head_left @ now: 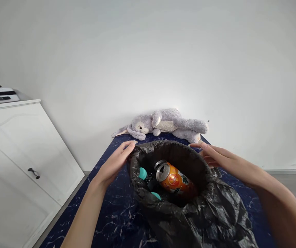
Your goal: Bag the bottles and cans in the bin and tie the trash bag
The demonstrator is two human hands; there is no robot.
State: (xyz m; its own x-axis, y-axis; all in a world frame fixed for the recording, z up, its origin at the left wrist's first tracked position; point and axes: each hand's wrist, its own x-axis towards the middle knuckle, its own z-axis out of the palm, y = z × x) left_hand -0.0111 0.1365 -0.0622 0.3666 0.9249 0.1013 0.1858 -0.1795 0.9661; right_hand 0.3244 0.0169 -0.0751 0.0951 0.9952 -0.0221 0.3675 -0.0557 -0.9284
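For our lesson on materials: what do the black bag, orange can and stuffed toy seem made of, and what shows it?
Black bag: probably thin plastic film, softly shiny, with many crinkles.
Orange can: metal, likely aluminium, with a bare silvery top and glossy printed side.
Stuffed toy: matt, furry fabric, probably synthetic; its pile looks fluffy.

Both hands (114,162) (221,156) apart, arms (88,206) (273,187) outstretched

Black plastic bag (194,214): glossy, wrinkled; rounded mouth open, facing up, lip turned outward. Slack film bunched toward the right edge of the table (114,217). Mouth short of far edge. Base hidden.
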